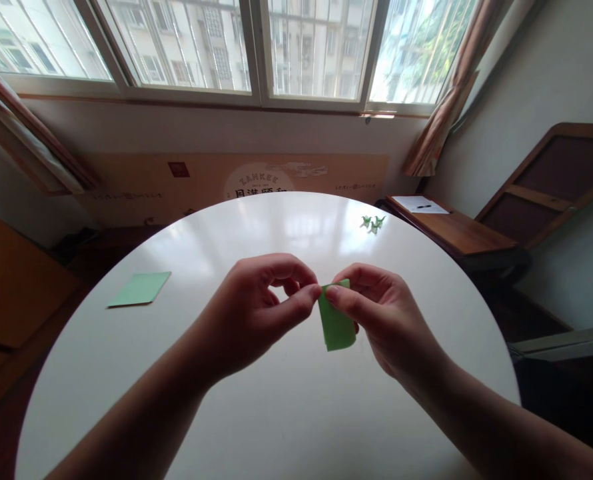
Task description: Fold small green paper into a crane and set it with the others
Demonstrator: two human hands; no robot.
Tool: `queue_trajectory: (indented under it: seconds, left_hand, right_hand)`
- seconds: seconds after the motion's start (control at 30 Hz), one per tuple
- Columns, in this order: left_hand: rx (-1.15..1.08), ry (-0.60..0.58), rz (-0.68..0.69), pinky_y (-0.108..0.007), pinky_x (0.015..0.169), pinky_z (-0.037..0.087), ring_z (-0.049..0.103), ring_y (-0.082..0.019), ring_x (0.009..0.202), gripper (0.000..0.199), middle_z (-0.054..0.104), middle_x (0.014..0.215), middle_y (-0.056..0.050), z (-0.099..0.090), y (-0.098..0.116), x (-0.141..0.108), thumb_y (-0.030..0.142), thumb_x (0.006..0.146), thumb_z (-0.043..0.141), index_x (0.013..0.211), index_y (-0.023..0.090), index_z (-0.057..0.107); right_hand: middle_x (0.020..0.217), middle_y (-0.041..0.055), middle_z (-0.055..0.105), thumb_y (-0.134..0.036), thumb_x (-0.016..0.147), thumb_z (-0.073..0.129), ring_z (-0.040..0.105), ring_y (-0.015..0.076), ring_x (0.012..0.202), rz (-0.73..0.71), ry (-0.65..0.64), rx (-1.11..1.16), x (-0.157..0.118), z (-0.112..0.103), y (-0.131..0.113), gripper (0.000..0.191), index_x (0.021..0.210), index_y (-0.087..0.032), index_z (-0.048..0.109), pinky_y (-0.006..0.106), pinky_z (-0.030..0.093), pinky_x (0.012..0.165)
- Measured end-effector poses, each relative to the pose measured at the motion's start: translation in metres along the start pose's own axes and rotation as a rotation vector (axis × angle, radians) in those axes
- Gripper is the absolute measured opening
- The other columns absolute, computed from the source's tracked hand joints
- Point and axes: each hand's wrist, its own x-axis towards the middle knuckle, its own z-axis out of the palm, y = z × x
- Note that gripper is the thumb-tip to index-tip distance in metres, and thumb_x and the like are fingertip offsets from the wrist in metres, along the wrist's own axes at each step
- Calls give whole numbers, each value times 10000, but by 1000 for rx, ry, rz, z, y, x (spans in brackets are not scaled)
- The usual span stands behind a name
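A folded piece of green paper (338, 325) hangs upright above the white table, held near its top edge. My left hand (271, 303) pinches its upper left corner between thumb and forefinger. On the other side, my right hand (384, 310) has its thumb pressed on the front of the paper near the top, with fingers behind it. The fingertips of both hands are close together at the upper edge. Part of the paper's right side is hidden by my right hand.
The round white table (276, 427) carries a stack of light green paper squares (140, 289) at the left and several small green folded paper figures (373, 224) at the back right. Beyond its right edge stands a wooden surface (456, 230) with a white sheet and a pen.
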Motion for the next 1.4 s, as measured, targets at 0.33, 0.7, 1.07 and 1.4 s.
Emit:
queue_trajectory:
  seconds: [0.33, 0.7, 1.07, 1.4]
  left_hand:
    - [-51, -12, -26, -177, 415, 486, 544, -100, 517, 139, 588, 617, 10, -3, 2, 1, 232, 858, 644, 764, 139, 686]
    - [-91, -15, -50, -174, 417, 508, 552, -101, 528, 139, 598, 626, 4, -5, -1, 3, 245, 864, 656, 789, 135, 696]
    - [-172, 22, -63, -175, 412, 506, 593, -122, 586, 209, 652, 703, -24, -6, -5, 2, 268, 910, 586, 800, 137, 708]
    - [-154, -29, -71, -181, 409, 494, 562, -104, 521, 172, 653, 670, -16, -5, -6, 1, 306, 866, 704, 893, 138, 729]
  right_hand:
    - [599, -32, 598, -250, 855, 712, 468, 90, 522, -37, 6, 58, 3, -3, -5, 169, 694, -201, 702, 211, 356, 459]
    - [710, -14, 609, -331, 882, 706, 536, 120, 616, -5, -101, -26, 2, -2, -2, 154, 822, -191, 682, 230, 421, 528]
    - [696, -7, 618, -306, 872, 720, 549, 133, 648, -38, -36, -33, 1, 0, 1, 157, 780, -184, 685, 235, 432, 561]
    - [663, -18, 613, -308, 872, 722, 534, 120, 603, -50, -22, -30, 1, 0, 2, 183, 745, -188, 667, 225, 411, 527]
